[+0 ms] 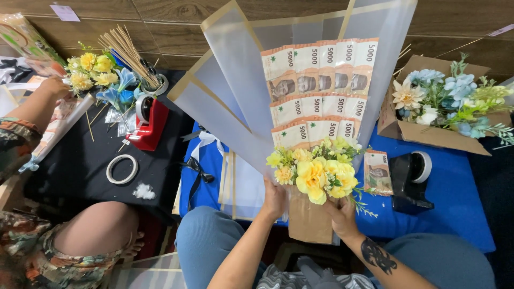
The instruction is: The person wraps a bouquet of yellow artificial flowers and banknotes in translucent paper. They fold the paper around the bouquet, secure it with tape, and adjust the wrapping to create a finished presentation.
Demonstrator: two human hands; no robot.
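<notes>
I hold up a bouquet (316, 107) made of rows of folded banknotes backed by frosted translucent wrapping sheets (235, 91) with tan edges. A cluster of yellow artificial flowers (316, 174) sits at its lower front. My left hand (274, 199) grips the wrap at the lower left of the bouquet. My right hand (342, 217), with a tattooed forearm, holds the brown paper base (308, 222) under the flowers.
A blue cloth (455, 203) carries a black tape dispenser (409, 179), a loose banknote (377, 171) and a cardboard box of blue and white flowers (444, 101). To the left, another person's arm (37, 104), a red tape dispenser (150, 120), tape ring (121, 169), sticks and yellow flowers (91, 69).
</notes>
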